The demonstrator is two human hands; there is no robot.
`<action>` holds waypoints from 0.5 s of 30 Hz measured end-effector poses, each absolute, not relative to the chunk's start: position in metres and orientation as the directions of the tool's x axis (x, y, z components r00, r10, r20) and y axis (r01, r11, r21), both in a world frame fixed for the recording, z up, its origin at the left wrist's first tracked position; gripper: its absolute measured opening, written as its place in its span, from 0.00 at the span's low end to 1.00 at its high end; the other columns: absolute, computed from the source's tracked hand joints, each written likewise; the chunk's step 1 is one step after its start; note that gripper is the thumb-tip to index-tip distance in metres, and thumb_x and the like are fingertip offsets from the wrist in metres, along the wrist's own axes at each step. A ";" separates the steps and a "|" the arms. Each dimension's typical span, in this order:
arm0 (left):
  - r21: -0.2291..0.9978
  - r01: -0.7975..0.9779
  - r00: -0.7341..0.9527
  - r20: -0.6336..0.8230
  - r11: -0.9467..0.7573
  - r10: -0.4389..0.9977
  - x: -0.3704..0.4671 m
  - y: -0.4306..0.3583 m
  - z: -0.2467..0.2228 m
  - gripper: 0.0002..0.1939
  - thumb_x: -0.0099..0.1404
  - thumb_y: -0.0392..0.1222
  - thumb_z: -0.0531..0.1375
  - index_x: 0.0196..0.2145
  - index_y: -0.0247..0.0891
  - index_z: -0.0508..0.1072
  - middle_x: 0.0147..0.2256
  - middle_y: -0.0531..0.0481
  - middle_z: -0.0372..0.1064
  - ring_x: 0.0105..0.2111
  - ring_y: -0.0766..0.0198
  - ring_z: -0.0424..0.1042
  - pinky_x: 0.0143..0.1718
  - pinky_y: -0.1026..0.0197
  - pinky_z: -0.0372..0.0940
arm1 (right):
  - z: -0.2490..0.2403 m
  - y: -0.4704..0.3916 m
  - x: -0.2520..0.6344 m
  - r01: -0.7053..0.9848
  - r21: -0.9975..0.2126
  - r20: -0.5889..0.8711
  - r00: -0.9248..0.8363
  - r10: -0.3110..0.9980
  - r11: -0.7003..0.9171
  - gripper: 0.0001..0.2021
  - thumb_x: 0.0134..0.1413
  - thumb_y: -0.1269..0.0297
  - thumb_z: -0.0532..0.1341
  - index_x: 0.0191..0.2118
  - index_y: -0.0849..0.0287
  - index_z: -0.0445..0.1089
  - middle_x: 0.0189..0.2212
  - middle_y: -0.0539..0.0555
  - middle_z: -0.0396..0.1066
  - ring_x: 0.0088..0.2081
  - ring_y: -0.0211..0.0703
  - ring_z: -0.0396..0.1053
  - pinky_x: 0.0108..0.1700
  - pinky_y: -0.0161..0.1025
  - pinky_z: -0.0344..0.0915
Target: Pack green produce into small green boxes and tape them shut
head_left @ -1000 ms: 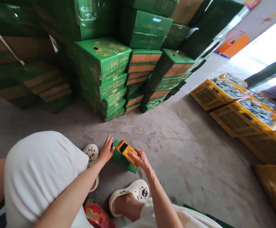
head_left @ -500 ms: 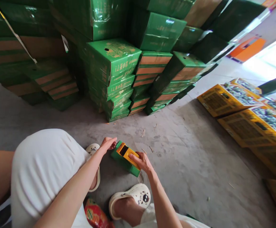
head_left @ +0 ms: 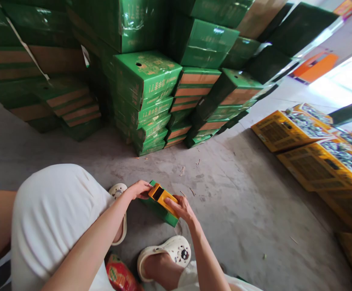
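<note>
My right hand [head_left: 181, 206] grips a yellow oblong case [head_left: 166, 203] with a dark recess near its far end. The thumb lies on top and the fingers wrap round the right side. Directly beneath the case is a longer green block-shaped thing [head_left: 171, 219]; whether the two are joined I cannot tell. At the far left end my left hand [head_left: 140, 189] touches the yellow case with bent, closed fingers; anything pinched in them is hidden. Both hands are low, just above the floor between my feet.
Stacked green cartons [head_left: 148, 81] rise ahead. Yellow crates [head_left: 309, 161] full of small greyish pieces stand on the right. A red printed bag [head_left: 121, 275] lies between my white clogs [head_left: 166, 252]. Bits of debris [head_left: 192, 191] dot the concrete floor, and an orange object [head_left: 317, 66] stands farther back.
My left hand has moved slightly right and down, reaching the end of the yellow case. My right hand keeps its grip in nearly the same place.
</note>
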State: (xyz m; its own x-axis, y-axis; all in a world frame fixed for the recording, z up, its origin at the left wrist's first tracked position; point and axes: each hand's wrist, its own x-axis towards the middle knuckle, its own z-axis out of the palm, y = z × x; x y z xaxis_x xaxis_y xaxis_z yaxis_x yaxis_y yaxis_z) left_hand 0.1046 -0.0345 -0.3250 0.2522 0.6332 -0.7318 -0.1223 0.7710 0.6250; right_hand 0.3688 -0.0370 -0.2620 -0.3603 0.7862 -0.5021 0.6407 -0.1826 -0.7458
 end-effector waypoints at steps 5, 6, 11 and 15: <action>0.648 -0.124 0.242 -0.715 0.751 0.656 0.106 -0.036 -0.327 0.16 0.50 0.47 0.75 0.35 0.36 0.82 0.27 0.52 0.78 0.29 0.64 0.76 0.38 0.61 0.72 | -0.263 -0.034 0.368 0.686 -0.719 -0.476 -0.374 0.796 -0.108 0.31 0.54 0.31 0.62 0.28 0.60 0.69 0.22 0.47 0.59 0.25 0.35 0.55 0.24 0.34 0.48; 0.652 -0.119 0.252 -0.710 0.749 0.658 0.106 -0.036 -0.327 0.16 0.50 0.46 0.75 0.34 0.36 0.82 0.28 0.51 0.78 0.29 0.64 0.76 0.39 0.61 0.72 | -0.263 -0.034 0.368 0.694 -0.713 -0.474 -0.373 0.797 -0.100 0.31 0.54 0.31 0.62 0.27 0.60 0.68 0.22 0.47 0.59 0.25 0.35 0.55 0.24 0.34 0.48; 0.680 -0.061 0.264 -0.695 0.730 0.669 0.104 -0.035 -0.326 0.11 0.47 0.38 0.73 0.31 0.36 0.83 0.28 0.52 0.79 0.32 0.63 0.77 0.40 0.63 0.71 | -0.259 -0.033 0.367 0.690 -0.715 -0.478 -0.365 0.799 -0.113 0.32 0.52 0.29 0.62 0.27 0.60 0.69 0.21 0.47 0.59 0.25 0.35 0.55 0.24 0.34 0.48; 0.688 0.021 0.250 -0.706 0.725 0.663 0.105 -0.032 -0.326 0.08 0.49 0.36 0.71 0.30 0.38 0.83 0.26 0.53 0.77 0.31 0.63 0.77 0.36 0.64 0.70 | -0.255 -0.034 0.366 0.677 -0.721 -0.494 -0.358 0.793 -0.144 0.32 0.50 0.29 0.63 0.27 0.60 0.69 0.20 0.47 0.59 0.24 0.35 0.55 0.24 0.34 0.49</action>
State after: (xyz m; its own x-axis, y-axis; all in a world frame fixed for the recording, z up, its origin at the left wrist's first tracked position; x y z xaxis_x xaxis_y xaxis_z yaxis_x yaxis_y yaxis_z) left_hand 0.1047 -0.0319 -0.3260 0.2500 0.6627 -0.7059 0.0207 0.7253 0.6881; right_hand 0.3656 -0.0343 -0.2554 -0.3577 0.7925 -0.4939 0.6774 -0.1438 -0.7214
